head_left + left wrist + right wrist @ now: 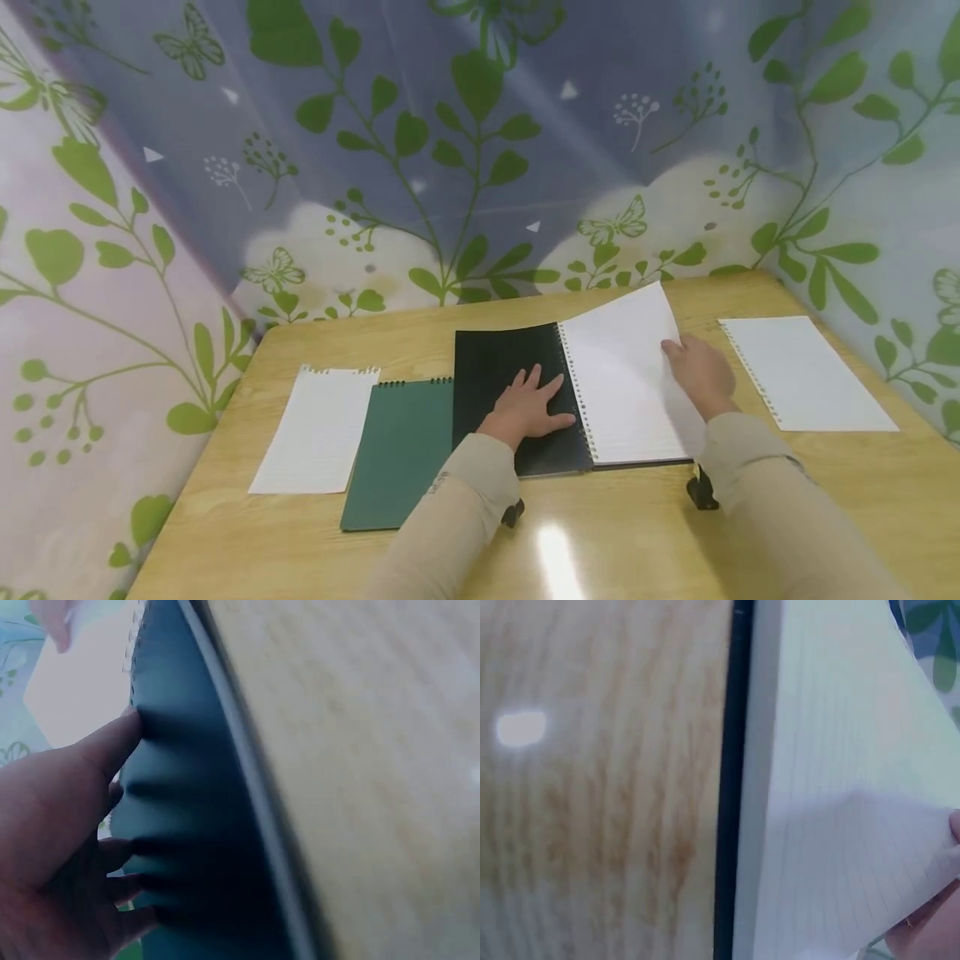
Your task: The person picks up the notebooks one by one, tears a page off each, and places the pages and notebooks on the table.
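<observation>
A spiral notebook lies open on the table, its black cover folded out to the left and its white lined page on the right. On the black cover rests my left hand, fingers spread, the thumb close to the coil binding; the left wrist view shows these fingertips touching the dark cover. My right hand pinches the outer edge of the top page, which lifts and bends up at its far corner. In the right wrist view the raised lined sheet curves toward the right fingers, only partly visible at the frame's edge.
A green spiral notebook lies closed, partly under the left arm and beside the black cover. Farther left is a loose torn-edged sheet. Another loose sheet lies at the right. A patterned curtain hangs behind the wooden table.
</observation>
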`<action>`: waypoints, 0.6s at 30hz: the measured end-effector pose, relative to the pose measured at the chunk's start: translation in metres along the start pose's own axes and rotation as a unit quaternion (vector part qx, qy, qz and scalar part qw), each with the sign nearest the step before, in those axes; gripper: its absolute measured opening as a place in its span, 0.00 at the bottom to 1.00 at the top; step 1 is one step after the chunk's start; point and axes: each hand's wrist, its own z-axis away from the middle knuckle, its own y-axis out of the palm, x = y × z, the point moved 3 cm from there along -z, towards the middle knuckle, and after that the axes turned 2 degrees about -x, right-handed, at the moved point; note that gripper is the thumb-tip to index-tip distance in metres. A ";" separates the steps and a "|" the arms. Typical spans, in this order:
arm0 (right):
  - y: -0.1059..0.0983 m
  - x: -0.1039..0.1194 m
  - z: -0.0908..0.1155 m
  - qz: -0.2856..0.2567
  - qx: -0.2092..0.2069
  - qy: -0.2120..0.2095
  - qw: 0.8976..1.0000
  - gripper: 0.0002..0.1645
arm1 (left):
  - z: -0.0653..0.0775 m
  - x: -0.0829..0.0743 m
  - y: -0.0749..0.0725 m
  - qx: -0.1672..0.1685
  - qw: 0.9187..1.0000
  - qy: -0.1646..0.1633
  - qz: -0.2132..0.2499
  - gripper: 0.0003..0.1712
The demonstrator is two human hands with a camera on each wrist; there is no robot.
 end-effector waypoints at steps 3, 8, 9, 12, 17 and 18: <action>0.002 -0.009 -0.004 -0.030 0.041 0.002 0.999 0.40 | -0.001 -0.002 -0.001 0.020 1.000 -0.018 0.000 0.41; 0.004 -0.018 -0.014 -0.068 0.096 0.027 0.993 0.42 | -0.002 -0.003 -0.004 0.032 0.999 -0.036 -0.008 0.41; 0.005 -0.019 -0.016 -0.062 0.104 0.024 0.992 0.41 | -0.002 -0.003 -0.004 0.032 0.999 -0.040 -0.015 0.41; 0.006 -0.023 -0.019 -0.081 0.137 0.037 0.987 0.41 | -0.003 -0.005 -0.004 0.029 0.998 -0.046 -0.037 0.41; 0.009 -0.027 -0.020 -0.132 0.170 0.094 0.972 0.41 | -0.004 -0.007 -0.004 0.033 0.996 -0.051 -0.060 0.41; 0.010 -0.026 -0.020 -0.140 0.171 0.099 0.970 0.40 | -0.004 -0.007 -0.005 0.035 0.996 -0.054 -0.060 0.41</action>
